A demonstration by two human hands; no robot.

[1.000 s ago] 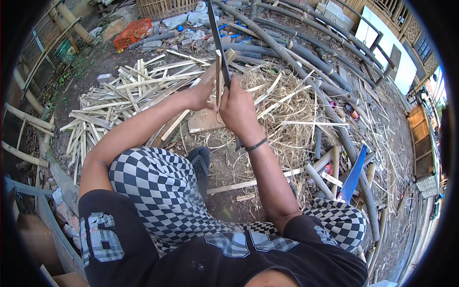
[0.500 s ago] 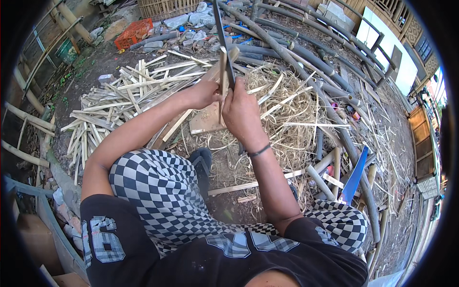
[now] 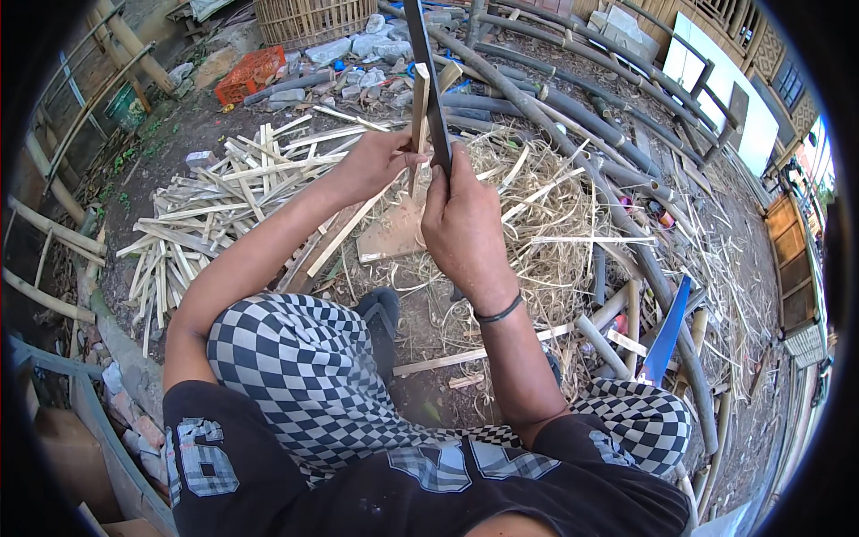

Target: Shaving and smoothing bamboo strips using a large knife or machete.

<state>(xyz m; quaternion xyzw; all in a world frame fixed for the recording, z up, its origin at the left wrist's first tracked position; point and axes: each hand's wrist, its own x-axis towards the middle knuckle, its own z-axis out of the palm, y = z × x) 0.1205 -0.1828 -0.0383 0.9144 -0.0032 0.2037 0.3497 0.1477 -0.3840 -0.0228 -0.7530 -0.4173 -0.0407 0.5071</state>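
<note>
My right hand [image 3: 465, 224] is wrapped round the lower end of a long dark machete [image 3: 433, 103], its blade pointing up and away from me. The grip is hidden inside the fist. Just to the left, my left hand [image 3: 374, 166] pinches a narrow bamboo strip [image 3: 420, 100] between thumb and fingers. The strip stands nearly upright beside the blade; whether the two touch I cannot tell. Below both hands lies a flat wooden block [image 3: 391, 236] on the ground. Thin curled bamboo shavings [image 3: 555, 215] are heaped to its right.
Split bamboo strips [image 3: 210, 210] lie piled on the left. Long poles [image 3: 573, 148] stretch across the far right. A handsaw with a blue blade [image 3: 667, 331] leans by my right knee. Farther back are an orange crate [image 3: 251, 75], broken stones [image 3: 362, 49] and a woven basket [image 3: 313, 20].
My left hand has shifted upward, and its fingers now reach farther toward the blade. My right hand has moved slightly right, and the machete has moved with it.
</note>
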